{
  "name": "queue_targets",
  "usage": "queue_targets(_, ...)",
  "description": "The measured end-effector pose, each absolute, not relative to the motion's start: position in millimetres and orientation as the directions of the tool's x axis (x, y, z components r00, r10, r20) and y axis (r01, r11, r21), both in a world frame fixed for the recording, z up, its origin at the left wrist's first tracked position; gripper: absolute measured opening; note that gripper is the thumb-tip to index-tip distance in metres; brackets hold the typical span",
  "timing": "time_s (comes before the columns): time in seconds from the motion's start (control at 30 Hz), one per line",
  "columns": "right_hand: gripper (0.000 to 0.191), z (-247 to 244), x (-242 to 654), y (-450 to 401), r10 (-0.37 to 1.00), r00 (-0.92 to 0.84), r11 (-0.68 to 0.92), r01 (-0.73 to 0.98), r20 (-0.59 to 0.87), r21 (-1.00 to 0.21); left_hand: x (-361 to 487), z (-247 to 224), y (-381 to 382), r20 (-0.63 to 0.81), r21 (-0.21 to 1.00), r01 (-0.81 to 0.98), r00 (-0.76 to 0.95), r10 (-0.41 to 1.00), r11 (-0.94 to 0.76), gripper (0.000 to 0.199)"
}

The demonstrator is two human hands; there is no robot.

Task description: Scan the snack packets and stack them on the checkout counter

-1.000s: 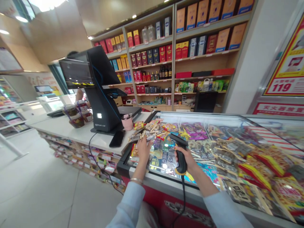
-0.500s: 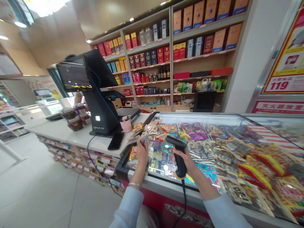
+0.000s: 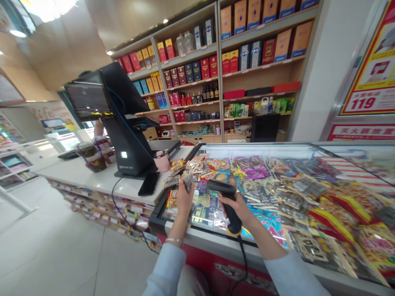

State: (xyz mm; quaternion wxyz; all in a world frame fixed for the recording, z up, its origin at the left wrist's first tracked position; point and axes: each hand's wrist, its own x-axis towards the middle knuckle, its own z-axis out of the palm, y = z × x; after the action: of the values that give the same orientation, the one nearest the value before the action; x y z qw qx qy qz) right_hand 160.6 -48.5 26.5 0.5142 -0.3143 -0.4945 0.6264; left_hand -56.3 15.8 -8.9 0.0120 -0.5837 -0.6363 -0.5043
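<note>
My right hand is wrapped round the grip of a black barcode scanner, its head pointing left toward my other hand. A cable hangs from the scanner's base. In my left hand is a small snack packet, pinched by its lower part and held up above the glass-topped case. Scanner and packet are apart. Beyond my left hand lies a heap of small snack packets, with some red and yellow bags among them. To the right are more packets and noodle-snack bags.
On the white counter at left stand a black checkout terminal, a pink cup, a phone and stacked jars. A cable hangs over the counter's front. Shelves of boxes line the back wall.
The scanner's head has moved slightly left, closer to my left hand. The packet in my left hand has turned a little. The whole view has shifted slightly.
</note>
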Motion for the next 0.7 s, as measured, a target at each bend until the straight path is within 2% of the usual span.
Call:
queue_targets(0.3,0.028,27.4,161.2,-49.6,0.948,-0.288,0.035,-0.335,0.138,-0.942,-58.8,-15.6,18.7,0.701,0.562,0.782,-0.276,0.658,-0.27,0.062)
queue_targets(0.7,0.028,37.2,162.2,-54.4,0.968,-0.241,-0.015,-0.352,0.075,-0.936,-59.6,-15.1,20.5,0.732,0.562,0.765,-0.284,0.62,-0.313,0.068)
